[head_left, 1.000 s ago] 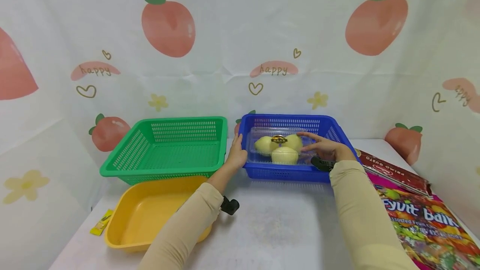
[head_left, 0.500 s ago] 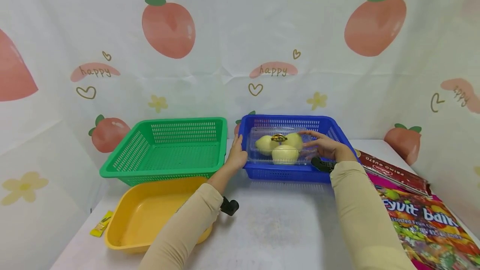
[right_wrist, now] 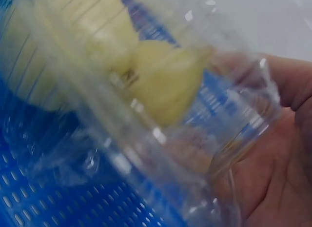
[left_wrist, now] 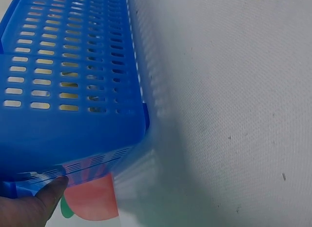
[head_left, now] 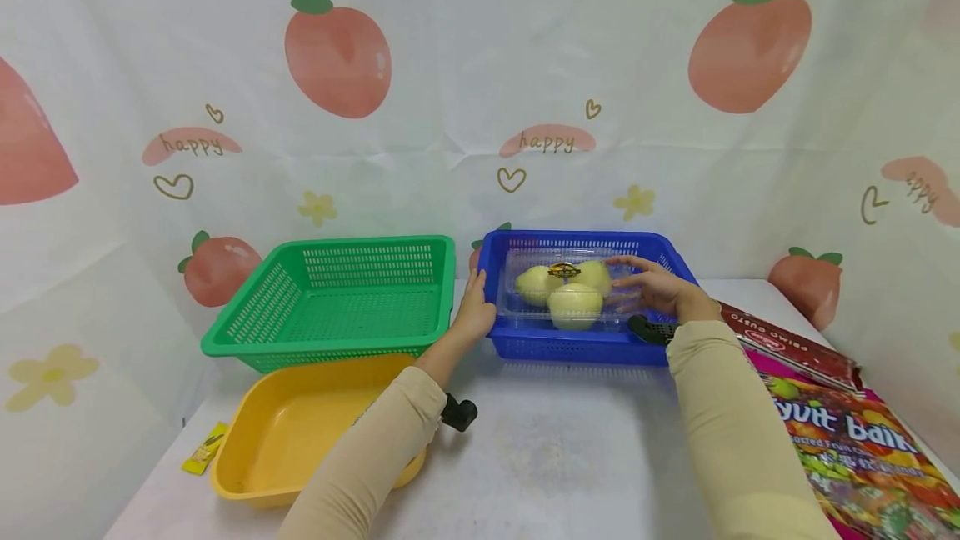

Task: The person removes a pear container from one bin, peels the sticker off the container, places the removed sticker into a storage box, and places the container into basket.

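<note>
A clear plastic box (head_left: 517, 298) with a dark label holds three pale yellow, pear-like fruits (head_left: 575, 307). My right hand (head_left: 660, 286) grips the box's right end, as the right wrist view shows close up. In the head view the box is tilted inside the blue basket (head_left: 577, 350), its front side overlapping the basket's front rim. My left hand (head_left: 474, 311) rests against the basket's left side with fingers straight. In the left wrist view only a finger or thumb (left_wrist: 51, 195) of it shows, at the basket's end.
Left of the blue basket stands a green basket (head_left: 322, 350), with a yellow basin (head_left: 277, 432) in front of it. A small yellow packet (head_left: 204, 448) lies farther left. On the right lie a red packet (head_left: 787, 344) and a large fruit candy bag (head_left: 862, 448).
The clear box with its fruits has risen at the front and shifted slightly right, along with my right hand. My left hand has stayed at the basket's left side.
</note>
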A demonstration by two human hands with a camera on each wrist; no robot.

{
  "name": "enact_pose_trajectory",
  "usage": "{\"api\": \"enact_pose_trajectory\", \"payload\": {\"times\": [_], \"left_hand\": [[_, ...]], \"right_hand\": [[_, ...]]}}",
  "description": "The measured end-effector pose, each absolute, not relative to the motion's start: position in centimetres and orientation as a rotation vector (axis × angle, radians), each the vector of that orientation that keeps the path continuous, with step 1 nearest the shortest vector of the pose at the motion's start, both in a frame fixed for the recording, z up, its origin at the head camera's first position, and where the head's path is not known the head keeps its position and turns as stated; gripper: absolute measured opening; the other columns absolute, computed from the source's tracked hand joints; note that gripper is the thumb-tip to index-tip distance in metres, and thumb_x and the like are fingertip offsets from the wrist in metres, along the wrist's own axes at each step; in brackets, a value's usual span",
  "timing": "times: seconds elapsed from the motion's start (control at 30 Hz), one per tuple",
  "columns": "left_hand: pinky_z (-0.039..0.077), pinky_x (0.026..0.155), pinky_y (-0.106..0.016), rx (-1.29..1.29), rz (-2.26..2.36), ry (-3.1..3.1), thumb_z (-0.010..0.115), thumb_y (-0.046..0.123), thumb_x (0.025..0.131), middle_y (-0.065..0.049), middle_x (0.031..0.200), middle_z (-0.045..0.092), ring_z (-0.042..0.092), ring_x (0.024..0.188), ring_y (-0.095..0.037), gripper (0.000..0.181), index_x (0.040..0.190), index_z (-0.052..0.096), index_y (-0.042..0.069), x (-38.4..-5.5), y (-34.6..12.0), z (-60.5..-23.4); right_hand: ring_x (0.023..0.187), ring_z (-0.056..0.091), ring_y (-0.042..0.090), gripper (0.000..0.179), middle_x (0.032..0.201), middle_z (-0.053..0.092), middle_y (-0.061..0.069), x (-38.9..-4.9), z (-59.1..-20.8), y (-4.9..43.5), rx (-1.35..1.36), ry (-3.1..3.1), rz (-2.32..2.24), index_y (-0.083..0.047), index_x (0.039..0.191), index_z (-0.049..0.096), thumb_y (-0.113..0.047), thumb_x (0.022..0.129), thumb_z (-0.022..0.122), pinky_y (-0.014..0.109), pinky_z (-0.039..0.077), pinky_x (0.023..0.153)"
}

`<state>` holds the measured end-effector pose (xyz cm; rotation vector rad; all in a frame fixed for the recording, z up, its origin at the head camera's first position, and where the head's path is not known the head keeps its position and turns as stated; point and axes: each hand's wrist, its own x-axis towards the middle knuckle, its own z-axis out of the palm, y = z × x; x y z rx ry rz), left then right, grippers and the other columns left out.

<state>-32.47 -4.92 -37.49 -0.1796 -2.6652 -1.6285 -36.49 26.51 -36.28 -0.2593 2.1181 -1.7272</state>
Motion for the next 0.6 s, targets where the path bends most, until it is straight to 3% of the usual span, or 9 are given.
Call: {"api": "enact_pose_trajectory", "payload": {"times": [0.33, 0.6], "left_hand": [[0.013, 0.118, -0.046, -0.181, -1.614, -2.684, 0.032, -0.008, 0.085, -0.015, 0.157, 0.003, 0.008, 0.144, -0.033, 0.065, 0.147, 0.014, -0.002, -32.4, -4.9, -37.7], [0.012, 0.118, -0.046, -0.179, -1.600, -2.688, 0.033, -0.008, 0.087, -0.015, 0.157, 0.003, 0.007, 0.145, -0.032, 0.064, 0.147, 0.014, -0.002, -32.5, -4.9, -37.4]], "right_hand": [[0.094, 0.067, 0.019, 0.061, 0.151, 0.015, 0.024, -36.4, -35.8, 27.2, -0.289, 2.157, -1.724, -0.009, 0.147, 0.021, -0.013, 0.095, 0.051, 0.039, 0.055, 0.083], [0.090, 0.069, 0.017, 0.057, 0.149, 0.017, 0.026, -36.3, -34.8, 27.5, -0.319, 2.155, -1.742, -0.010, 0.145, 0.026, -0.013, 0.094, 0.052, 0.037, 0.056, 0.080]]}}
